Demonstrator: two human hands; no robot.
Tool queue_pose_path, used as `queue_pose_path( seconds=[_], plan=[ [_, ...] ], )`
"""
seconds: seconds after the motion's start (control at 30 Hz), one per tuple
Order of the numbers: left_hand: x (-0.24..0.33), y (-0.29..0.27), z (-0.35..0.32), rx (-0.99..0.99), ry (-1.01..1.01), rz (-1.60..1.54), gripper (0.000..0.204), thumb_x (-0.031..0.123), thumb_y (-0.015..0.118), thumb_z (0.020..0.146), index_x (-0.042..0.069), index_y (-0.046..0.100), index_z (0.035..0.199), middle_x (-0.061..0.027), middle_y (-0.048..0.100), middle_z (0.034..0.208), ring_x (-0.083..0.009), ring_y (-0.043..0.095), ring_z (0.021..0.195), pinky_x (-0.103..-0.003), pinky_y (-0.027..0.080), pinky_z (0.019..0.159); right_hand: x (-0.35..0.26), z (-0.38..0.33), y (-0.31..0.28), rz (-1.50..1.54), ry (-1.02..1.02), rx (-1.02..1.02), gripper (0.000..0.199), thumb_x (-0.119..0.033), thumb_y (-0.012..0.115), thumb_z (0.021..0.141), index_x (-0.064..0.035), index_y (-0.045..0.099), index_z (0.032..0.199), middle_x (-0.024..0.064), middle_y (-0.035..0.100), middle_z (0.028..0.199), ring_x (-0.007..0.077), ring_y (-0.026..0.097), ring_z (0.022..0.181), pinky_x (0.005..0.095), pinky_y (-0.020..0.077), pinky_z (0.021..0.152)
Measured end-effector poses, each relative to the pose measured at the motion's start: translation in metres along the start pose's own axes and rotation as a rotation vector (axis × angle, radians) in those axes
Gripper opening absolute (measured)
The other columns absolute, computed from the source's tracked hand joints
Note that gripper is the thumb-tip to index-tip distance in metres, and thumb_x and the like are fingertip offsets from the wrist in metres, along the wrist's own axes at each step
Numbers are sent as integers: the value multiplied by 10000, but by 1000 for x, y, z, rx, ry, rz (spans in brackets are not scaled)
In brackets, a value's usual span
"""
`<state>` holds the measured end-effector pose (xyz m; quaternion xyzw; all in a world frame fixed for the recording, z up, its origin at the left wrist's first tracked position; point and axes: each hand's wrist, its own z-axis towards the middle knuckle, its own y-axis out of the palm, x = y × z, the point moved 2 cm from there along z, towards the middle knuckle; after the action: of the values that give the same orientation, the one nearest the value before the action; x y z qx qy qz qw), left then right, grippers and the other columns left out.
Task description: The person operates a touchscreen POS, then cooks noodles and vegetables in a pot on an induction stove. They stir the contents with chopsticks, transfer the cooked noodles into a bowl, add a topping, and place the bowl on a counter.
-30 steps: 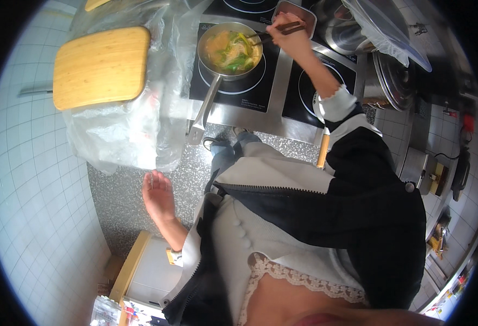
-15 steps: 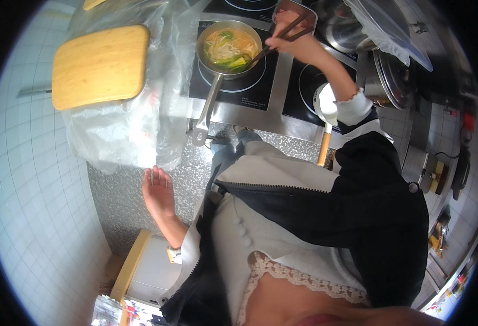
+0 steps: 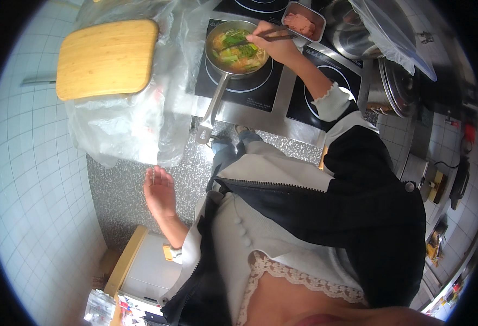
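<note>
My right hand [image 3: 276, 44] is closed round a pair of dark chopsticks [image 3: 276, 33] over the right rim of a steel saucepan [image 3: 223, 69]. The chopsticks' tips reach into the food. Inside the pan are leafy greens [image 3: 233, 39] and pale strands in an orange broth. The pan sits on a black induction hob [image 3: 249, 98], its long metal handle [image 3: 213, 111] pointing back toward me. My left hand [image 3: 160, 190] hangs low on the left with its fingers apart, holding nothing, below the plastic-covered surface's edge.
A metal tray of pink minced meat [image 3: 299, 25] stands right of the pan. On the left, a wooden cutting board [image 3: 107, 58] lies over plastic sheeting [image 3: 114, 130]. Large steel pots [image 3: 353, 38] stand at the far right. A wooden handle [image 3: 323, 157] shows below my right arm.
My right hand has moved left with the chopsticks, uncovering the meat tray. The greens have shifted from the pan's near right toward its middle and back. My left hand stays put.
</note>
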<state>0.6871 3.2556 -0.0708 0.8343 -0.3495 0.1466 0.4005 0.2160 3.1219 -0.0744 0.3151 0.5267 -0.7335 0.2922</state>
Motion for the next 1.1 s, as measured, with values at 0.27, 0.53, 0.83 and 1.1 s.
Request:
queue_pose_path(
  seconds=[0.27,0.53,0.83,1.1],
  plan=[
    [2,-1,-2,51,18,4,203,214,505,950,63,579,1065,-94,594,1084,-198,555,994,-344,452,904,6,-45,-58,-16,227,-154,266,-329,649,864,-64,641,843,73,618,735,183,609,668,295,474,608],
    [-1,12,5,63,21,71,282,217,503,950,27,504,1158,-121,546,1104,-220,524,1002,-359,440,896,-2,-61,3,7,120,-37,197,-225,656,873,-39,641,938,36,629,835,119,608,772,245,475,713],
    [-11,14,5,71,-12,84,290,224,512,945,33,505,1163,-111,541,1089,-211,520,992,-341,438,884,16,-22,6,-12,44,85,217,-261,662,866,-45,646,884,49,605,740,146,589,687,273,459,639],
    [-7,12,4,127,17,92,332,220,501,948,23,460,1212,-119,536,1094,-219,517,997,-343,434,881,11,-59,-57,34,85,-151,193,-208,654,873,-21,666,920,38,615,786,150,594,759,265,470,704]
  ],
)
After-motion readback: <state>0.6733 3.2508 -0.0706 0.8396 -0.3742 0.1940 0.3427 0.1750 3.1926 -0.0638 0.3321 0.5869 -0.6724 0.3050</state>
